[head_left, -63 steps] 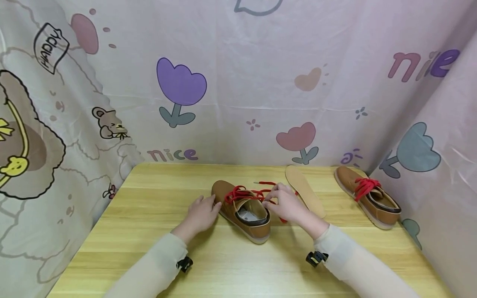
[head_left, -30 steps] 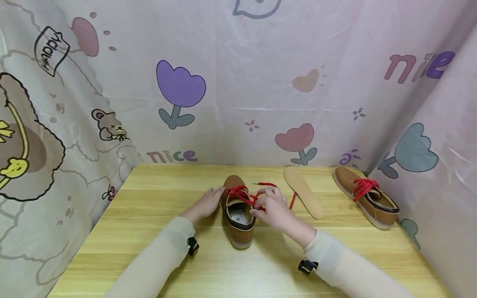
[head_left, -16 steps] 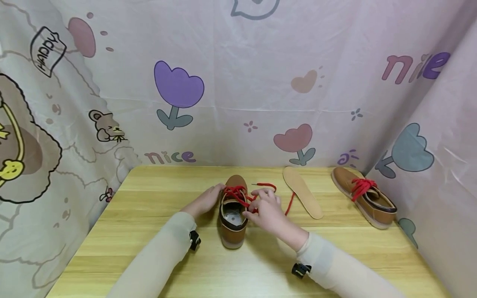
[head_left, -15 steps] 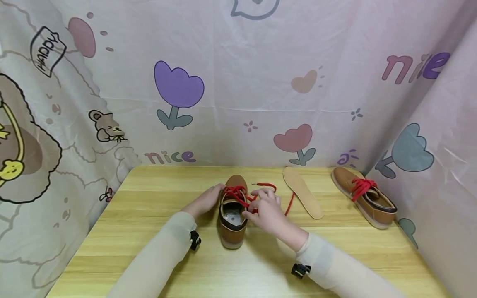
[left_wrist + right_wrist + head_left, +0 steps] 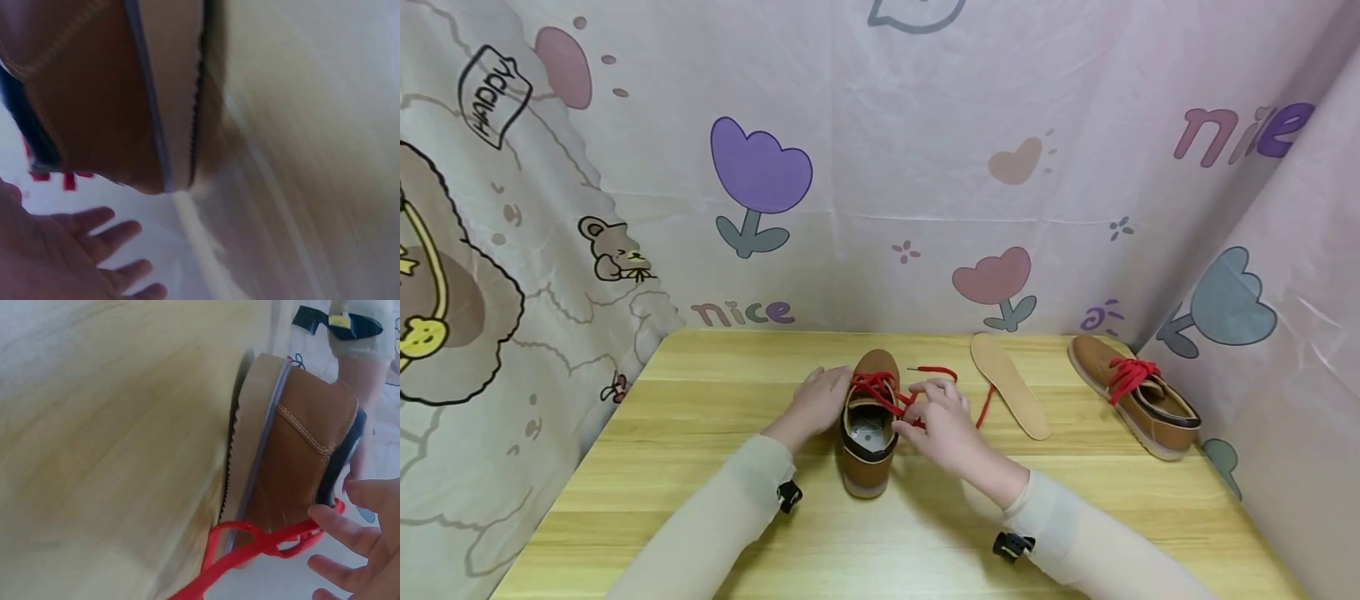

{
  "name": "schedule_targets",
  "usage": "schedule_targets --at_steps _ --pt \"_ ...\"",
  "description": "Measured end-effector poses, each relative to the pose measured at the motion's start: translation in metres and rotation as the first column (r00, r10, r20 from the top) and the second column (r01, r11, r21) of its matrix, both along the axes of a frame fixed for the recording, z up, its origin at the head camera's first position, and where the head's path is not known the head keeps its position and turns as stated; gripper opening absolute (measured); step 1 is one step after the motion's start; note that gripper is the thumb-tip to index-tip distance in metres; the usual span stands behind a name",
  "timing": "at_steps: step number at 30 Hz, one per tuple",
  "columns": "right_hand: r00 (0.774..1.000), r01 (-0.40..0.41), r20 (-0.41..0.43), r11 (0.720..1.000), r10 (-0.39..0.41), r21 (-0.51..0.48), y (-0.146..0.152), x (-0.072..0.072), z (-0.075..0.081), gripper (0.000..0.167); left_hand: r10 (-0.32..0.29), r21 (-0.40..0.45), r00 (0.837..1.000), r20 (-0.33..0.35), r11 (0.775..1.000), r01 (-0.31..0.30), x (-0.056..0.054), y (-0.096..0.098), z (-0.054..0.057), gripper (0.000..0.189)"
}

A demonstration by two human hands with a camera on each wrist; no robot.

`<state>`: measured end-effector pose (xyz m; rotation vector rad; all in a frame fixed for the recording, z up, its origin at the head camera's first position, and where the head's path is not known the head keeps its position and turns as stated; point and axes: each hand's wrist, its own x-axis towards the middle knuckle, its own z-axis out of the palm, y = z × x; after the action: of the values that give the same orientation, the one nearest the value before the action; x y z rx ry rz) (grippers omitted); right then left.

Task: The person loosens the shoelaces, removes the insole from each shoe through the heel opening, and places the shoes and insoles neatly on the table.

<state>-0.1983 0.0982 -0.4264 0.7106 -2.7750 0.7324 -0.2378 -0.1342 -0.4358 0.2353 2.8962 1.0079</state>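
Observation:
A brown lace-up shoe [image 5: 867, 475] stands upright near the table's middle, toe pointing away, with red laces [image 5: 872, 383] on top. On its left, near the toe, my left hand [image 5: 816, 404] lies alongside; in the left wrist view its fingers [image 5: 119, 240] are spread and extended. Over the right side of the opening, my right hand [image 5: 946, 423] has thumb and index finger at the collar edge, seeming to pinch it beside the top of the lace. Red lace [image 5: 269, 540] trails past these fingers in the right wrist view. The exact fingertip contact is partly hidden.
A tan insole [image 5: 1011, 387] lies flat to the right, with a lace strand reaching its edge. One loose lace end [image 5: 936, 369] lies behind my right hand. A second brown shoe [image 5: 1138, 400], its red lace tied, stands at the table's right edge. Printed curtains surround the table.
The shoe has turned so its toe points straight away and its heel has swung left. Both hands moved with it; over the last half second they have hardly moved.

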Motion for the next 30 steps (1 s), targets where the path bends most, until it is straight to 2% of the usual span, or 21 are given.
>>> schedule_targets --at_steps 3,8,15,30 --pt "1.0 -0.003 0.008 1.0 0.003 0.01 0.004 0.0 0.005 0.015 0.023 -0.023 0.999 -0.038 0.999 -0.024 0.009 0.003 0.005 0.057" --pt "0.999 -0.018 0.049 1.0 0.017 0.018 0.011 0.0 0.011 0.013 0.063 -0.036 0.996 -0.06 0.997 -0.066 0.019 0.008 0.01 0.058" --pt "0.995 -0.028 0.102 0.999 0.025 0.028 0.019 0.002 0.017 0.01 0.086 -0.078 0.99 -0.116 0.992 -0.095 0.024 0.018 0.009 0.057" --pt "0.991 -0.027 0.136 0.998 0.018 0.062 0.031 0.002 0.025 0.005 0.177 -0.151 0.974 -0.144 0.968 -0.198 0.033 0.043 0.017 0.069"
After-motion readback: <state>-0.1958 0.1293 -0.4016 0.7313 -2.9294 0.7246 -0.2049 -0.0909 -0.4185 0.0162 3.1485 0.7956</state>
